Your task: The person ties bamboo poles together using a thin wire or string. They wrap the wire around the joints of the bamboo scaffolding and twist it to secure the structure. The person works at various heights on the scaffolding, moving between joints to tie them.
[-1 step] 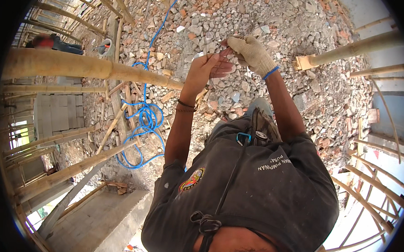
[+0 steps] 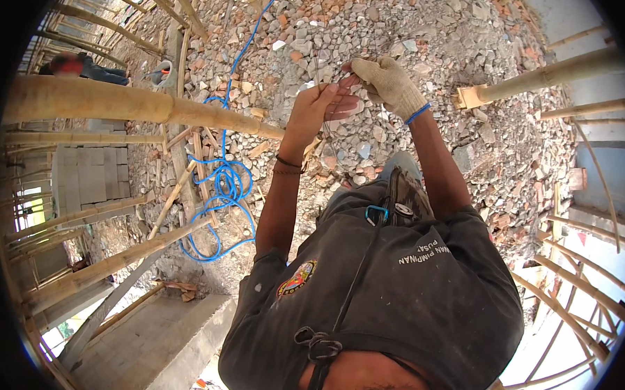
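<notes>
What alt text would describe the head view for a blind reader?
A bare left hand and a gloved right hand pinch a thin wire high above grey rubble, with a thick bamboo pole and coiled blue hose below.

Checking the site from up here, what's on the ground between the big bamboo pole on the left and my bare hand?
In the head view, the blue hose lies coiled on the rubble, below the bamboo pole, short of the left hand. Thin bamboo sticks cross beside it.

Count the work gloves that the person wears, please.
1: a knit glove on the right hand; the left hand is bare. Both pinch a thin wire.
</notes>
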Motion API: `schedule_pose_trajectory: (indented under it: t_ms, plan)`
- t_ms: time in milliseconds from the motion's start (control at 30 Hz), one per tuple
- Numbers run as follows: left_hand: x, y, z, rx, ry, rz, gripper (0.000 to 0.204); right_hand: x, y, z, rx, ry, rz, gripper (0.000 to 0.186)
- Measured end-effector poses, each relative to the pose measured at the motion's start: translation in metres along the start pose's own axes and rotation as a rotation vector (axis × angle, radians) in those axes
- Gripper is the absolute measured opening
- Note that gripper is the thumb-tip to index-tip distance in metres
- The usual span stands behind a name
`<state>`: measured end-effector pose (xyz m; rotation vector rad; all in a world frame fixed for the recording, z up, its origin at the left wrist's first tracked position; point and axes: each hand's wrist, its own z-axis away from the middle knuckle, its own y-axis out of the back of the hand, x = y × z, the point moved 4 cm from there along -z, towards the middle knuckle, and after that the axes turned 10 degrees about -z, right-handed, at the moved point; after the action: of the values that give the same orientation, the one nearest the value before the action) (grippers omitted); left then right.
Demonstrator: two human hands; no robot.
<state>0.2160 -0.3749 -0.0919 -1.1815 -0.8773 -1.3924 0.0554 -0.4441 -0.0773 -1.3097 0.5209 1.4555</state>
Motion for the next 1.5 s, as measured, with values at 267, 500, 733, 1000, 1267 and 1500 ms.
schedule_pose_trajectory:
  t_ms: [267, 500, 733, 1000, 1267, 1500]
  plan:
    - [-0.016, 0.010, -0.009, 0.064, 0.007, 0.110, 0.041, 0.012, 0.005, -0.001, 0.021, -0.016, -0.150, 0.029]
    - [-0.027, 0.023, -0.015, 0.179, -0.035, 0.243, 0.041, 0.037, 0.017, -0.004, 0.007, -0.004, -0.541, 0.027]
    - [-0.039, 0.037, -0.021, 0.315, -0.154, 0.428, 0.039, 0.065, 0.026, -0.004, 0.167, 0.078, -0.880, 0.026]
    - [-0.044, 0.027, -0.029, 0.314, -0.158, 0.576, 0.033, 0.049, 0.016, -0.005, 0.180, 0.119, -0.985, 0.029]
    - [-0.039, 0.109, -0.036, 0.390, -0.174, 0.707, 0.033, 0.068, 0.160, 0.026, 0.485, 0.207, -1.069, 0.036]
    - [-0.021, 0.088, -0.088, 0.222, -0.163, 0.738, 0.033, 0.073, 0.179, 0.089, 0.575, 0.281, -1.206, 0.046]
